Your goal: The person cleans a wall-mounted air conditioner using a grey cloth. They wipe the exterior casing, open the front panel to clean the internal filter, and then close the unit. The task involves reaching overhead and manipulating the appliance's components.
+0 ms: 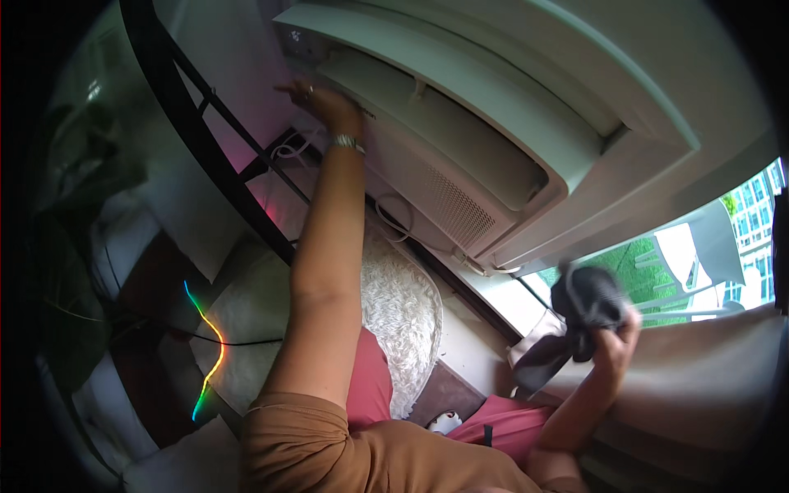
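My left hand (323, 108) reaches up against the near long side of a white appliance (444, 145), with a metal watch or bracelet on the wrist. Its fingers stretch out to the left and nothing shows in them; whether the palm presses on the casing is hidden. The appliance has a long open slot and a perforated grille. On the right, my right hand (616, 342) grips a dark grey bundle (585, 302), which is blurred and looks like cloth. One flat part of it hangs down to the left.
A black metal rail (203, 151) curves down on the left. White cables (394, 219) run below the appliance towards a connector (465, 259). A shaggy white rug (400, 296) covers some floor. A pale curtain (690, 370) hangs by the window at right. A black cord (246, 342) crosses the left side.
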